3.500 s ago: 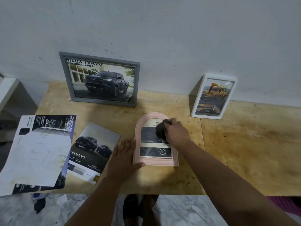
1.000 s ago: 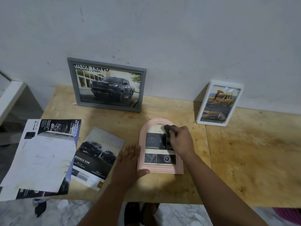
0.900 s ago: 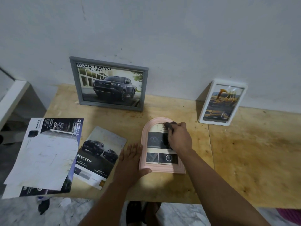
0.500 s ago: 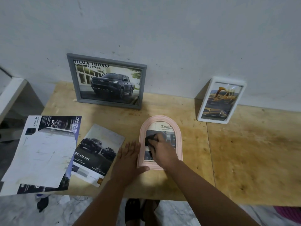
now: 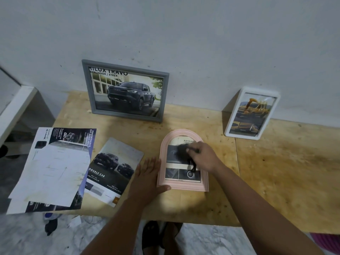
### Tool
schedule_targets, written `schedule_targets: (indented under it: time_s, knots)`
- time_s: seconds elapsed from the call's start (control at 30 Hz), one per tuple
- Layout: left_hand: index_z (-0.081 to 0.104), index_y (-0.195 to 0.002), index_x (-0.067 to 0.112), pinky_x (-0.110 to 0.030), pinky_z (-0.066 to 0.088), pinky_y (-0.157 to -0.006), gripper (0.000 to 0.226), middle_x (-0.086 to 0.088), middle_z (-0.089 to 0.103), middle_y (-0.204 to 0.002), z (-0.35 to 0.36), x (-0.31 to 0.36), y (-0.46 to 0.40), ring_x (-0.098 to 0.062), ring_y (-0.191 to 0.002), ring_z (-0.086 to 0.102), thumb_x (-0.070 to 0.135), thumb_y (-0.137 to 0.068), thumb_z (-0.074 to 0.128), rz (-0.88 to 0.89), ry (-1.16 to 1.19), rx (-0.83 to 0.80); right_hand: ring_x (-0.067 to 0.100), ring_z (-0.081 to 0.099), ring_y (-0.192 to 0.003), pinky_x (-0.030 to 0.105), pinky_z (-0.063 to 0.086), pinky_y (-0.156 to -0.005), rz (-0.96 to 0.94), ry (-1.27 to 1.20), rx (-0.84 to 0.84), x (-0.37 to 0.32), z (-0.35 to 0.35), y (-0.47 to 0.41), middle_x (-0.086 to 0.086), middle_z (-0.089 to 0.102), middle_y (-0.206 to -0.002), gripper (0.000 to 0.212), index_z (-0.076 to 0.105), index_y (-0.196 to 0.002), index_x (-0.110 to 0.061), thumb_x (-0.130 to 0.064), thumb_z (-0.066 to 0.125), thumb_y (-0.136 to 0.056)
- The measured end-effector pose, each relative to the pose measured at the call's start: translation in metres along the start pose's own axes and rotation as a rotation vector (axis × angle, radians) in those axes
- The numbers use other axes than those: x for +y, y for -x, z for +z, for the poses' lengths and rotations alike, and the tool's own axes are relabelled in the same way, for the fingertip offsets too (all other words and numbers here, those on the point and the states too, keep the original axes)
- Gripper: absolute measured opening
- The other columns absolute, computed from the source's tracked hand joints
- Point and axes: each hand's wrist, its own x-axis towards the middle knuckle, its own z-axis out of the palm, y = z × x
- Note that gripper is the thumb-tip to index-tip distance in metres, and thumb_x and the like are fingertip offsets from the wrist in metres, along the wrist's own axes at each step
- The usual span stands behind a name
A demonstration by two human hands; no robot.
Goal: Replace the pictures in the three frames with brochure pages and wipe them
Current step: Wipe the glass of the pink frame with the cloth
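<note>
Frames number three on the wooden table (image 5: pixel 287 173), and brochure pages lie at its left end. Farthest left, loose brochure sheets (image 5: pixel 53 168) overhang the table's left and front edges; just beside them lies a truck brochure (image 5: pixel 114 172), tilted. Behind, a grey frame (image 5: pixel 127 90) stands landscape against the wall (image 5: pixel 184 34). The left hand (image 5: pixel 148 178) lies flat, fingers straight and together, thumb touching the bottom left corner of the pink arched frame (image 5: pixel 183 161). That frame lies flat near the table's middle, long axis running front to back, arch toward the wall. The right hand (image 5: pixel 204 157) grips a dark cloth (image 5: pixel 181 150) on its glass. Right of it a white frame (image 5: pixel 252 113) leans upright against the wall, with bare tabletop right of it.
</note>
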Motion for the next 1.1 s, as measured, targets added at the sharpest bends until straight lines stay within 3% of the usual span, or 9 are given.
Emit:
schedule_targets:
  time_s: [0.1, 0.23, 0.4, 0.53, 0.7, 0.8, 0.9, 1.0, 1.1]
  knots:
    - [-0.015, -0.158, 0.026, -0.042, -0.018, -0.121, 0.112, 0.002, -0.02, -0.165, 0.0, 0.0, -0.001, -0.019, -0.15, -0.026, 0.089, -0.075, 0.028, 0.002, 0.001, 0.003, 0.026, 0.061, -0.103, 0.036, 0.053, -0.082, -0.057, 0.299, 0.198, 0.011, 0.012, -0.014, 0.002, 0.052, -0.123, 0.033, 0.067, -0.131, -0.028, -0.03, 0.052, -0.102]
    - [-0.017, -0.158, 0.026, -0.044, -0.015, -0.122, 0.118, 0.002, -0.024, -0.163, -0.001, 0.001, -0.001, -0.021, -0.151, -0.024, 0.096, -0.067, 0.011, -0.007, -0.032, -0.005, 0.035, 0.05, -0.12, 0.044, 0.055, -0.083, -0.176, 0.618, 0.101, 0.019, 0.065, -0.008, 0.004, 0.043, -0.149, 0.039, 0.057, -0.139, -0.028, -0.03, 0.049, -0.101]
    - [-0.013, -0.159, 0.024, -0.043, -0.015, -0.121, 0.119, -0.002, -0.016, -0.167, 0.002, 0.002, -0.001, -0.022, -0.152, -0.021, 0.096, -0.068, 0.009, -0.009, -0.044, 0.012, 0.029, 0.055, -0.112, 0.041, 0.056, -0.078, -0.332, 0.589, 0.053, 0.018, 0.089, 0.028, -0.002, 0.052, -0.139, 0.034, 0.067, -0.128, -0.023, -0.029, 0.051, -0.099]
    - [-0.012, -0.159, 0.023, -0.043, -0.013, -0.121, 0.124, -0.002, -0.014, -0.167, 0.003, 0.001, -0.002, -0.022, -0.152, -0.019, 0.099, -0.063, 0.002, -0.016, -0.05, 0.013, 0.024, 0.058, -0.108, 0.039, 0.054, -0.084, -0.491, 0.527, -0.139, 0.028, 0.074, 0.042, -0.006, 0.058, -0.127, 0.035, 0.071, -0.124, -0.026, -0.03, 0.047, -0.099]
    - [-0.012, -0.159, 0.025, -0.043, -0.012, -0.122, 0.114, -0.001, -0.016, -0.166, 0.0, 0.002, -0.001, -0.02, -0.15, -0.023, 0.091, -0.072, 0.02, -0.015, -0.046, 0.013, 0.025, 0.063, -0.107, 0.042, 0.053, -0.096, -0.289, 0.348, -0.399, 0.01, 0.047, 0.019, 0.004, 0.066, -0.119, 0.029, 0.076, -0.115, -0.017, -0.021, 0.054, -0.096]
    - [-0.014, -0.159, 0.027, -0.043, -0.013, -0.123, 0.111, -0.001, -0.017, -0.167, -0.001, 0.0, -0.001, -0.021, -0.151, -0.022, 0.088, -0.077, 0.031, -0.015, -0.01, 0.016, 0.024, 0.061, -0.109, 0.042, 0.052, -0.097, -0.247, 0.296, -0.152, 0.006, 0.011, -0.003, 0.003, 0.064, -0.124, 0.028, 0.075, -0.118, -0.018, -0.024, 0.055, -0.099]
    - [-0.013, -0.159, 0.027, -0.042, -0.014, -0.122, 0.111, 0.0, -0.016, -0.167, 0.002, -0.001, -0.001, -0.021, -0.152, -0.021, 0.087, -0.078, 0.033, -0.014, -0.017, 0.018, 0.026, 0.056, -0.113, 0.041, 0.055, -0.086, -0.278, 0.579, 0.1, 0.017, -0.01, -0.02, 0.0, 0.052, -0.138, 0.036, 0.065, -0.133, -0.027, -0.033, 0.051, -0.101]
    - [-0.013, -0.159, 0.027, -0.042, -0.013, -0.122, 0.111, 0.002, -0.016, -0.167, 0.003, -0.002, 0.0, -0.02, -0.152, -0.02, 0.088, -0.077, 0.031, -0.014, -0.01, 0.029, 0.029, 0.049, -0.116, 0.041, 0.054, -0.082, -0.231, 0.876, -0.042, 0.029, -0.01, -0.027, 0.003, 0.043, -0.144, 0.035, 0.062, -0.132, -0.022, -0.034, 0.052, -0.101]
    - [-0.014, -0.159, 0.028, -0.042, -0.011, -0.123, 0.111, 0.002, -0.016, -0.167, 0.004, -0.002, -0.001, -0.02, -0.153, -0.019, 0.089, -0.076, 0.029, -0.017, -0.026, 0.027, 0.027, 0.051, -0.111, 0.039, 0.051, -0.076, -0.234, 0.916, -0.056, 0.036, -0.006, -0.019, 0.003, 0.046, -0.138, 0.031, 0.064, -0.125, -0.019, -0.033, 0.054, -0.099]
